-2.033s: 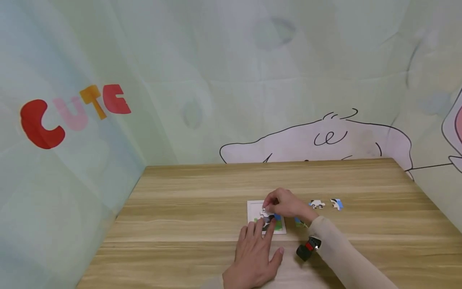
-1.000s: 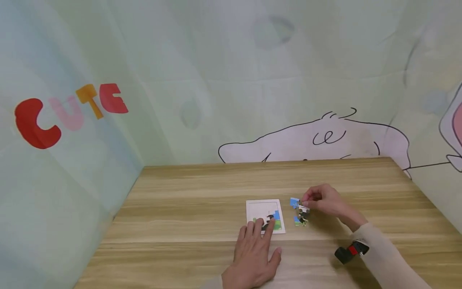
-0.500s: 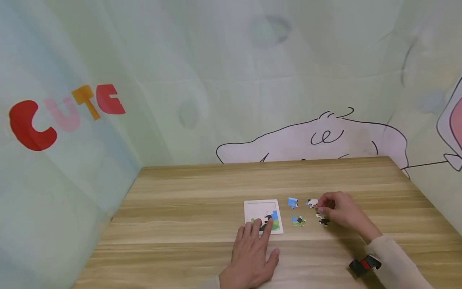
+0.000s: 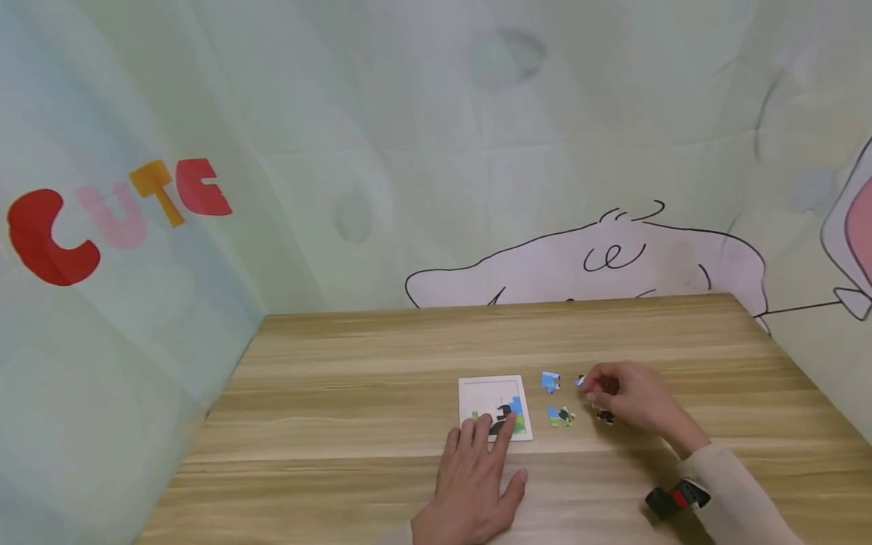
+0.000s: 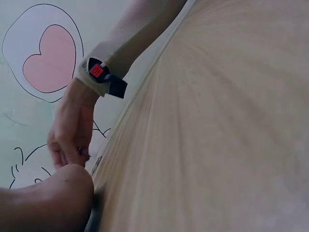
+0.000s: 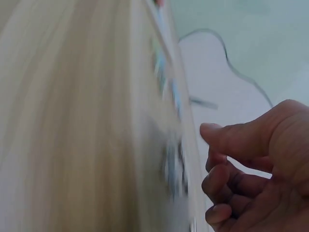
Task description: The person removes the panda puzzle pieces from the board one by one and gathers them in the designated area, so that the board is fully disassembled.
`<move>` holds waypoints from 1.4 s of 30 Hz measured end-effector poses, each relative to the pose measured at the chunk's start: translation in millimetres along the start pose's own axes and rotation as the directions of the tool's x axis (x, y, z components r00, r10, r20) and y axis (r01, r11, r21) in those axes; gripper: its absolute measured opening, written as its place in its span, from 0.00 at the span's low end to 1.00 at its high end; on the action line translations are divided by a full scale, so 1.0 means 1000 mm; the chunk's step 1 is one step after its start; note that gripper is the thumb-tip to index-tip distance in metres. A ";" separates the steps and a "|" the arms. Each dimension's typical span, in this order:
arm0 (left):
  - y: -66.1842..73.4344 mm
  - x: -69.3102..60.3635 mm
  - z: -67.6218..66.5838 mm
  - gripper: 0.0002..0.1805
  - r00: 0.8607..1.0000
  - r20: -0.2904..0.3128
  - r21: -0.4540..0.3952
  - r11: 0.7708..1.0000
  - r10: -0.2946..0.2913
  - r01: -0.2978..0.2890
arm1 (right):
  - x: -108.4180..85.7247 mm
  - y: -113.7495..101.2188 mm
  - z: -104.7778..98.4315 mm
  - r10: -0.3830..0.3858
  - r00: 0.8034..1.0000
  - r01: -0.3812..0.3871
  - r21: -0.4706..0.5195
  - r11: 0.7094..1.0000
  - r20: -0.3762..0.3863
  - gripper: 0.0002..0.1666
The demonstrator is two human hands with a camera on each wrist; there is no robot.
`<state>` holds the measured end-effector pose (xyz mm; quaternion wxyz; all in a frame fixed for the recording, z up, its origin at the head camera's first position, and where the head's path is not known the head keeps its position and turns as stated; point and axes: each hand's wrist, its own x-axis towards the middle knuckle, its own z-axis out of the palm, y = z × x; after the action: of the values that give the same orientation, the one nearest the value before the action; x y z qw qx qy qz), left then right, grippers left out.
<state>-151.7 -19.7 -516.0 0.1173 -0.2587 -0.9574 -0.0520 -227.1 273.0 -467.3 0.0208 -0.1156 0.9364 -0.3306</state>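
Flat on the table lies a white puzzle board (image 4: 480,395), with panda, blue and green parts fitted along its lower and right side. My left hand (image 4: 473,484) rests on its lower edge, fingers extended. Right of the board are a blue piece (image 4: 550,381) and a green-blue piece (image 4: 561,416). My right hand (image 4: 633,393) hovers with bent fingers over a panda piece (image 4: 580,380), partly covering it; a black-and-white piece (image 4: 605,416) shows below. In the right wrist view, the thumb and curled fingers of that hand (image 6: 256,159) stand apart, with nothing visible between them.
The wooden table (image 4: 341,393) meets a printed cloth backdrop (image 4: 341,151) at its rear and left edges. A black and red device (image 4: 677,498) is strapped to my right wrist. Blurred pieces lie near that hand in the right wrist view.
My right hand moved from the board to the pieces at the right, then slightly left over the panda piece. The white piece seen at the board is gone from there. My left hand stayed on the board.
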 end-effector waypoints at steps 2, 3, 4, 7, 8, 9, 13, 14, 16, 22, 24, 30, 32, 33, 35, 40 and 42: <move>0.000 -0.002 0.000 0.37 1.000 -0.019 0.007 1.000 0.009 -0.009 | 0.008 -0.012 0.008 -0.019 1.000 0.018 0.041 0.999 0.021 0.04; 0.000 -0.002 -0.001 0.36 1.000 -0.022 0.008 1.000 0.012 -0.012 | 0.012 -0.018 0.014 -0.028 0.999 0.025 0.066 0.997 0.039 0.06; -0.001 -0.003 -0.001 0.36 1.000 -0.020 0.008 1.000 0.015 -0.014 | 0.016 -0.024 0.019 -0.034 0.998 0.028 0.100 0.995 0.062 0.07; -0.001 -0.004 -0.001 0.36 1.000 -0.010 0.000 1.000 0.021 -0.021 | 0.027 -0.040 0.035 -0.071 0.990 0.051 0.163 0.985 0.121 0.09; -0.001 -0.004 -0.001 0.36 1.000 -0.003 -0.006 1.000 0.022 -0.022 | 0.029 -0.045 0.039 -0.073 0.989 0.051 0.162 0.985 0.133 0.09; -0.001 -0.003 -0.001 0.36 1.000 0.006 -0.009 1.000 0.023 -0.023 | 0.031 -0.050 0.043 -0.068 0.988 0.047 0.151 0.987 0.138 0.09; 0.001 -0.002 0.000 0.35 0.999 0.025 -0.027 0.999 0.026 -0.026 | 0.036 -0.063 0.051 -0.038 0.992 0.033 0.046 0.998 0.117 0.07; 0.002 -0.001 0.000 0.35 0.999 0.029 -0.028 0.999 0.026 -0.025 | 0.037 -0.065 0.052 -0.028 0.993 0.026 0.021 0.999 0.112 0.06; 0.002 -0.001 0.000 0.35 0.999 0.031 -0.029 0.999 0.026 -0.025 | 0.038 -0.068 0.053 -0.020 0.994 0.021 -0.009 1.000 0.109 0.06; 0.002 -0.003 -0.001 0.35 0.999 0.019 -0.005 1.000 0.030 -0.030 | 0.040 -0.068 0.054 -0.001 0.993 -0.002 0.022 1.000 0.119 0.04; 0.002 -0.003 -0.001 0.35 0.999 0.024 0.000 1.000 0.028 -0.028 | 0.040 -0.068 0.054 0.003 0.994 -0.008 0.041 0.999 0.114 0.03; 0.002 -0.005 -0.002 0.36 0.999 0.032 0.013 1.000 0.021 -0.022 | 0.041 -0.065 0.057 -0.007 0.995 -0.002 0.089 0.996 0.104 0.02; 0.002 -0.005 -0.003 0.36 0.999 0.034 0.023 1.000 0.020 -0.021 | 0.041 -0.064 0.059 -0.011 0.996 0.002 0.103 0.995 0.092 0.03; 0.001 -0.005 -0.003 0.36 0.999 0.034 0.026 0.999 0.021 -0.022 | 0.041 -0.064 0.060 -0.013 0.996 0.003 0.107 0.994 0.085 0.03; 0.002 -0.005 -0.002 0.36 0.999 0.031 0.033 0.999 0.022 -0.023 | 0.040 -0.064 0.060 -0.020 0.998 0.013 0.114 0.993 0.067 0.03; 0.001 -0.005 -0.002 0.36 0.999 0.040 0.039 0.999 0.017 -0.019 | 0.039 -0.063 0.061 -0.023 0.999 0.017 0.135 0.991 0.039 0.04; 0.001 -0.005 -0.003 0.35 0.998 0.053 0.038 0.999 0.015 -0.017 | 0.037 -0.061 0.059 -0.010 0.999 0.004 0.170 0.985 0.033 0.04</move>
<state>-146.6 -21.1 -514.0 0.0975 -0.2653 -0.9589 -0.0258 -243.8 181.9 -473.9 0.0453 -0.1224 0.9039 -0.4073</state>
